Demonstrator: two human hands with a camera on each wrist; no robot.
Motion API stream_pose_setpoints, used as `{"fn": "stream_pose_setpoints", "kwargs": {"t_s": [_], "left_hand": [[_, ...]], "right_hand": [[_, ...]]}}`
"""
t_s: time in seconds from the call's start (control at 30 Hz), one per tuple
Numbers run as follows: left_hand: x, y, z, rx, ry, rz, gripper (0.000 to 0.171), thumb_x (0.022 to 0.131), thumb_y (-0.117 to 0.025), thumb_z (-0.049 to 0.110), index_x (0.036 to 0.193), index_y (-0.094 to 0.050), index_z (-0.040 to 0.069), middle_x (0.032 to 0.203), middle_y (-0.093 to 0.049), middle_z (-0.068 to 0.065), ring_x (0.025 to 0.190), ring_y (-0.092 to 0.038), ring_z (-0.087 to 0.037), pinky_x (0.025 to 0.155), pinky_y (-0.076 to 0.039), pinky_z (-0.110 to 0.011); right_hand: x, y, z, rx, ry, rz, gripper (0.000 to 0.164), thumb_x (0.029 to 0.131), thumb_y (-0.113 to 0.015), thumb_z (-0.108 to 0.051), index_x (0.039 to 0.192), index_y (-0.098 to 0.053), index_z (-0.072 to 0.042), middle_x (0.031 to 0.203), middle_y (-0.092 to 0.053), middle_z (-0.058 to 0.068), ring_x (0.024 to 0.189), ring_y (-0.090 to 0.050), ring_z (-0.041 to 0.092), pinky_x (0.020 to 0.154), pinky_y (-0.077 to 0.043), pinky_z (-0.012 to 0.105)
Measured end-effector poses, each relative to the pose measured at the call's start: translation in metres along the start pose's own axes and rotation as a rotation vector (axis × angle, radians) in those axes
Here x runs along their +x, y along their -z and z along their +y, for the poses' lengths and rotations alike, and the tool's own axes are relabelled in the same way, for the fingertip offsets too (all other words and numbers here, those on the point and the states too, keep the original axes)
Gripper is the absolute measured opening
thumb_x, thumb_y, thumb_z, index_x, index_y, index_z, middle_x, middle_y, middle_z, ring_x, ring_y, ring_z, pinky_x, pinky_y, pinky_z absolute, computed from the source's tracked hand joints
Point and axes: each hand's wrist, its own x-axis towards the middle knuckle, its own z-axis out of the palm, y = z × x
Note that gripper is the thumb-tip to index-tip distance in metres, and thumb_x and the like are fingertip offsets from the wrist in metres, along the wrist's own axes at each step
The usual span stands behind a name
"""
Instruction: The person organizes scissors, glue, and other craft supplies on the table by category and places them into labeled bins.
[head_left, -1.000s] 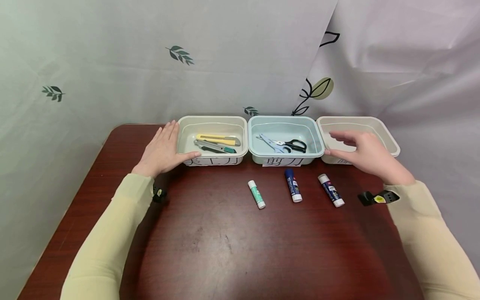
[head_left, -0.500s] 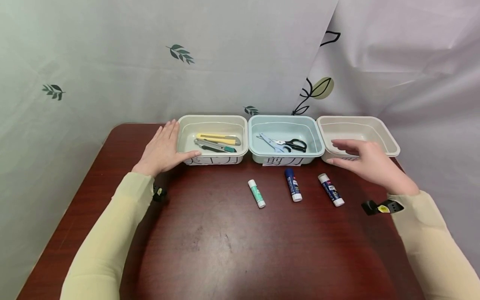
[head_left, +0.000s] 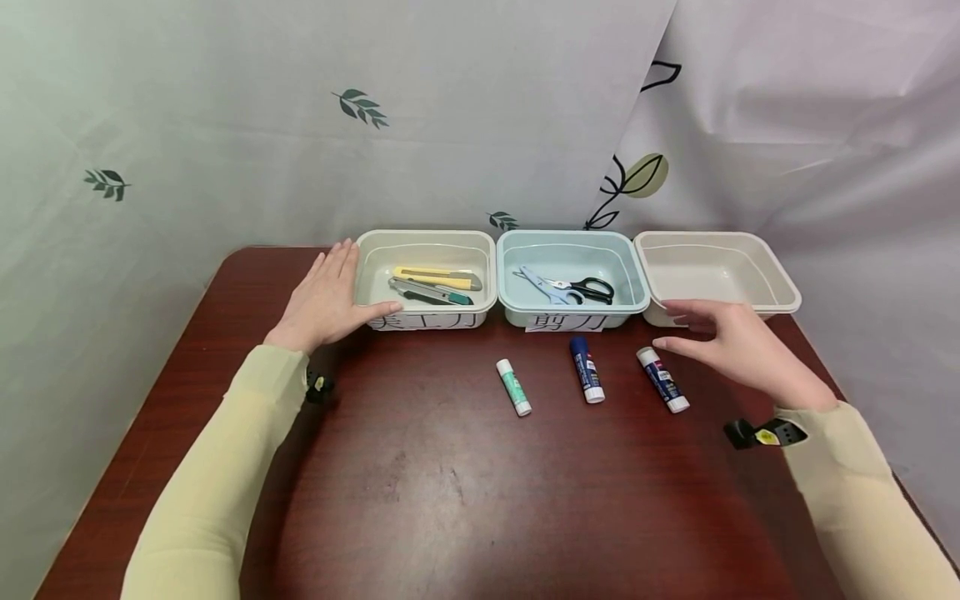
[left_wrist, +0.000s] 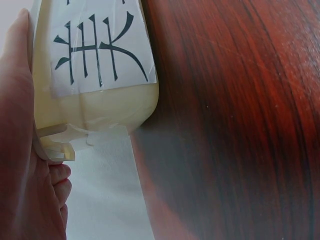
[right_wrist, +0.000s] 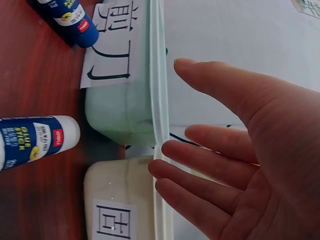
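My left hand [head_left: 322, 300] rests on the left end of the left cream bin [head_left: 425, 237], fingers straight along its side and thumb on the front rim. That bin holds a yellow utility knife [head_left: 427, 276] and a grey and green utility knife [head_left: 427, 291]. My right hand [head_left: 738, 350], holding nothing, hovers before the right cream bin [head_left: 701, 262], thumb apart from the fingers. Its thumb tip is close to the top end of a blue glue stick with white ends [head_left: 663, 380]. Another glue stick with a blue cap [head_left: 587, 371] and a small green and white glue stick [head_left: 513, 387] lie farther left.
Between the cream bins stands a light blue bin [head_left: 570, 250] with blue scissors [head_left: 542, 283] and black-handled scissors [head_left: 591, 289] inside. Paper labels are on the bin fronts. A pale curtain [head_left: 262, 125] hangs behind the dark red table [head_left: 487, 500].
My right hand has come back from over the right bin and down toward the nearest glue stick. My left hand has stayed on the left bin.
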Motion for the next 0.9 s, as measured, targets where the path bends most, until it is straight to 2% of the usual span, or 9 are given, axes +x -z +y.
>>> {"fn": "stream_pose_setpoints", "kwargs": {"t_s": [0.23, 0.37, 0.47, 0.63, 0.77, 0.9], "left_hand": [[0.0, 0.0, 0.0, 0.001, 0.001, -0.001, 0.125, 0.085, -0.051, 0.083, 0.159, -0.008, -0.008, 0.166, -0.01, -0.027, 0.154, -0.007, -0.037, 0.124, -0.001, -0.046], [-0.001, -0.001, -0.001, -0.003, 0.0, 0.001, 0.125, 0.086, -0.051, 0.083, 0.159, -0.008, -0.008, 0.166, -0.01, -0.027, 0.154, -0.007, -0.037, 0.124, 0.0, -0.045], [-0.001, -0.001, -0.001, -0.004, 0.0, 0.003, 0.125, 0.086, -0.051, 0.083, 0.159, -0.008, -0.008, 0.166, -0.01, -0.027, 0.154, -0.007, -0.037, 0.124, 0.0, -0.045], [-0.001, -0.001, -0.001, -0.002, -0.001, 0.004, 0.125, 0.086, -0.051, 0.083, 0.159, -0.009, -0.009, 0.165, -0.01, -0.027, 0.153, -0.007, -0.037, 0.124, -0.001, -0.046], [0.0, -0.001, -0.001, 0.0, 0.0, 0.005, 0.125, 0.085, -0.051, 0.083, 0.159, -0.008, -0.008, 0.166, -0.01, -0.027, 0.154, -0.007, -0.037, 0.124, -0.001, -0.046], [0.0, -0.001, -0.001, -0.002, 0.001, 0.003, 0.125, 0.085, -0.051, 0.083, 0.16, -0.008, -0.007, 0.166, -0.009, -0.026, 0.154, -0.006, -0.036, 0.124, -0.001, -0.045]], "right_hand": [[-0.007, -0.009, 0.007, 0.004, 0.022, -0.029, 0.055, 0.083, -0.087, -0.019, 0.13, -0.067, 0.0, 0.12, -0.07, 0.016, 0.098, -0.072, 0.033, 0.081, -0.05, 0.008], [-0.01, -0.014, 0.008, -0.012, -0.016, -0.067, 0.055, 0.084, -0.087, -0.021, 0.13, -0.067, 0.0, 0.118, -0.071, 0.017, 0.094, -0.073, 0.031, 0.079, -0.059, 0.026], [-0.012, -0.019, 0.011, -0.033, -0.018, -0.083, 0.057, 0.083, -0.088, -0.021, 0.13, -0.066, 0.002, 0.116, -0.071, 0.017, 0.092, -0.073, 0.028, 0.077, -0.061, 0.038], [-0.014, -0.029, 0.017, -0.037, -0.022, -0.116, 0.059, 0.08, -0.09, -0.019, 0.128, -0.067, 0.005, 0.107, -0.074, 0.012, 0.086, -0.072, 0.022, 0.071, -0.058, 0.029], [-0.016, -0.036, 0.02, -0.042, -0.053, -0.151, 0.06, 0.078, -0.091, -0.019, 0.128, -0.067, 0.004, 0.099, -0.073, 0.005, 0.083, -0.069, 0.018, 0.067, -0.055, 0.028], [-0.018, -0.04, 0.022, -0.037, -0.077, -0.179, 0.062, 0.078, -0.091, -0.017, 0.13, -0.065, 0.005, 0.098, -0.071, 0.005, 0.082, -0.067, 0.018, 0.064, -0.054, 0.028]]}}
